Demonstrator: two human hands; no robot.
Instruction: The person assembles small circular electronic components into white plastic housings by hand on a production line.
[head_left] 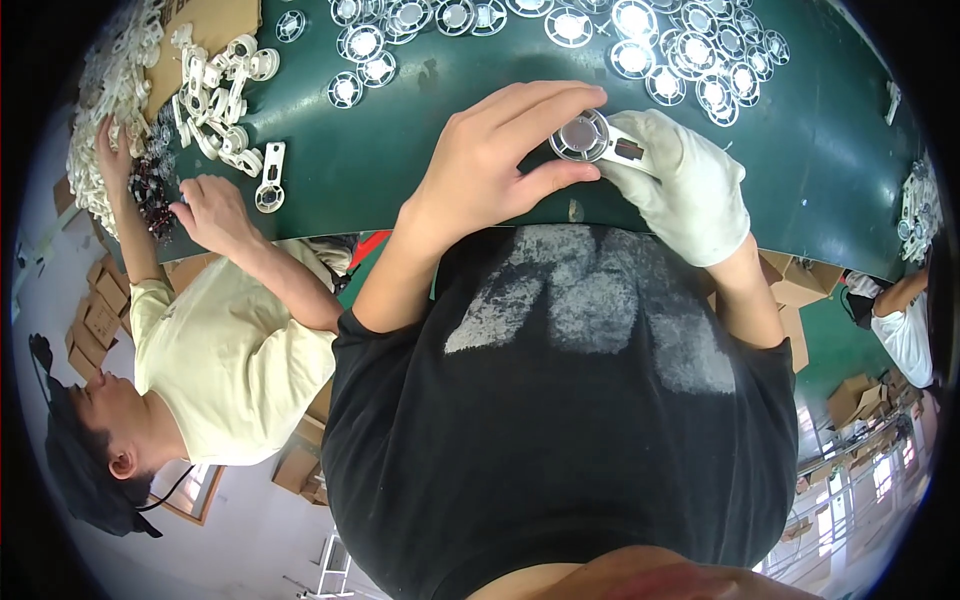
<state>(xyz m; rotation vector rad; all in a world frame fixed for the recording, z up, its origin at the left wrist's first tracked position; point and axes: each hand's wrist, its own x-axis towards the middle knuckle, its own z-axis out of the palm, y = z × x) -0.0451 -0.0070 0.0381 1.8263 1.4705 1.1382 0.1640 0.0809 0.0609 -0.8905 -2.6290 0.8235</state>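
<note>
Above the near edge of the green table, both my hands hold one white part with a short handle and a round, spoked grille head (579,136). My bare left hand (500,150) pinches the round head by its rim, fingers above and thumb below. The handle lies in my right hand (685,185), which wears a white glove; its fingers are closed, and the handle's end is hidden in them. A dark slot shows in the handle. To the left, a similar white handled part (270,178) lies alone on the table.
Many round spoked grilles (695,50) lie along the far side of the green table (460,90). White handled parts (215,100) are heaped at the left, by a cardboard sheet (215,25). A co-worker (215,350) at my left reaches into dark small parts (155,180); another person (900,320) is at far right.
</note>
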